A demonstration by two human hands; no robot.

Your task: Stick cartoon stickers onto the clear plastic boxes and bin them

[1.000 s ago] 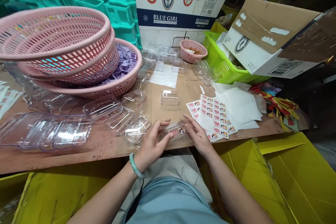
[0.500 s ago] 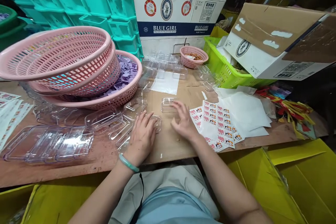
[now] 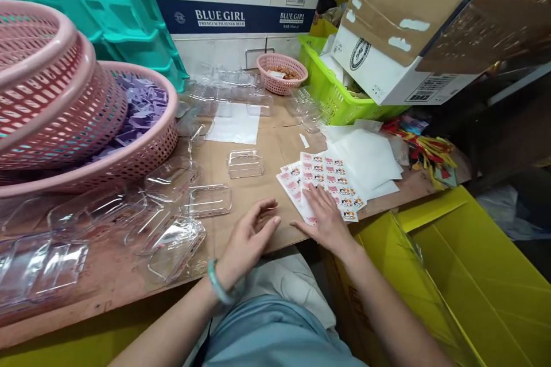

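Note:
My right hand (image 3: 323, 219) lies on a sheet of cat stickers (image 3: 331, 175), its fingers stretched out over the printed rows. More sticker sheets are partly covered beneath it. My left hand (image 3: 249, 235), a green bangle on its wrist, hovers by the front of the cardboard-covered table with fingers loosely curved and thumb apart, holding nothing. Beyond it a small clear plastic box (image 3: 245, 164) sits on the cardboard. Another clear box (image 3: 209, 200) is left of that, beside several loose clear plastic pieces (image 3: 176, 246).
Stacked pink baskets (image 3: 146, 143) with purple pieces stand at left, near teal crates (image 3: 129, 28). White paper sheets (image 3: 370, 157) lie right of the stickers. At the back are a small pink basket (image 3: 282, 83), a lime-green basket (image 3: 340, 100) and a tilted carton (image 3: 383, 57).
My right hand has moved from near the small clear box onto the sticker sheets. My left hand has come away from the clear pieces. The view has turned right.

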